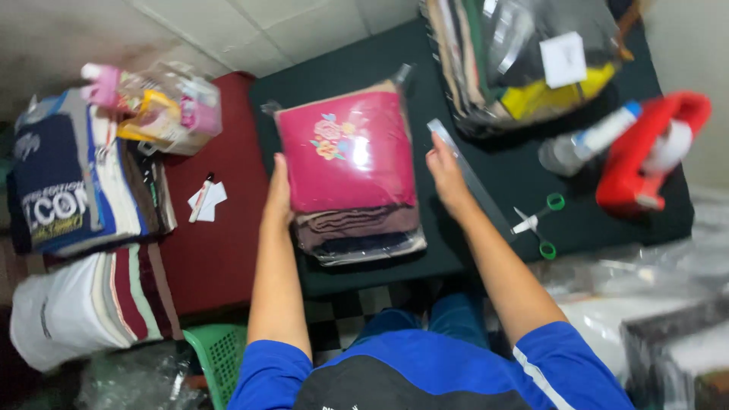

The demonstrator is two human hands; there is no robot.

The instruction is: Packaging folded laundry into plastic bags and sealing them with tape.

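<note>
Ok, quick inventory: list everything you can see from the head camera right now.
Bagged cloth stack: one, pink on top with brown folds below, on the dark table between both hands.
Ruler: one, clear, by the right hand.
Scissors: one, green handles, right of the ruler.
Bagged clothes bundle: one, mixed colours, far right.
Bottle: one, white and blue, lying down.
Red object: one, right edge.
Folded garment piles: two, left.
Marker: one, on the red surface.
Green basket: one, below.
Left hand: flat against the stack's left side.
Right hand: at its right side.
</note>
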